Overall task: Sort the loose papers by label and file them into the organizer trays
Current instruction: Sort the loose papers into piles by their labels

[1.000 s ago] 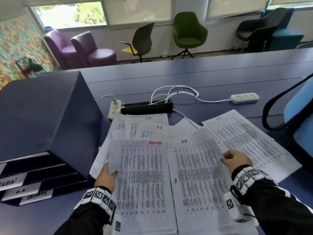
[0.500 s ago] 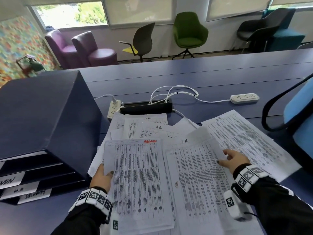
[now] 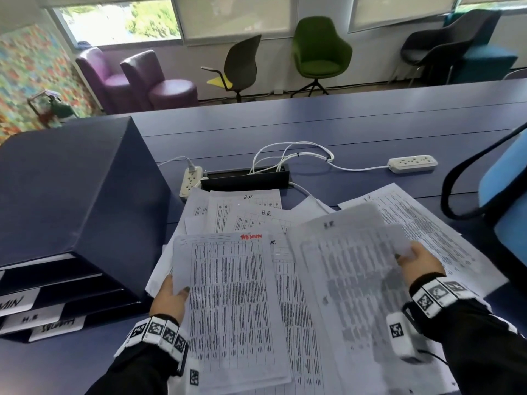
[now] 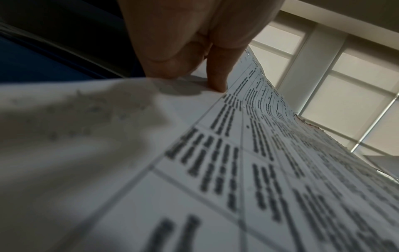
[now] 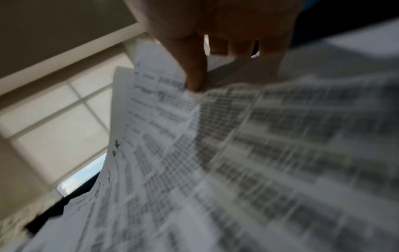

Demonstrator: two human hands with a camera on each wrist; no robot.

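My left hand (image 3: 171, 295) pinches the left edge of a printed sheet marked ADMIN in red (image 3: 228, 303), thumb on top; the left wrist view shows the thumb (image 4: 218, 76) pressing that ADMIN sheet (image 4: 237, 170). My right hand (image 3: 416, 260) pinches the right edge of an H.R. sheet (image 3: 350, 280), lifted and blurred; in the right wrist view the thumb (image 5: 194, 75) clamps the H.R. sheet (image 5: 237, 153). More H.R. papers (image 3: 245, 212) lie fanned on the desk behind. The dark blue organizer (image 3: 71, 201) stands at left, its tray fronts labelled ADMIN (image 3: 14, 303), H.R. (image 3: 31, 319) and a third, upside-down label.
A white power strip (image 3: 190, 181) and a black cable box (image 3: 245, 179) sit just behind the papers, another strip (image 3: 412, 163) with cables at right. A blue chair back (image 3: 504, 201) stands close on the right. The blue desk (image 3: 342, 124) stretches beyond; chairs line the far wall.
My right hand has lifted the H.R. sheet and swung it rightward, away from the ADMIN sheet. My left hand has kept its hold on the ADMIN sheet and drifted slightly left.
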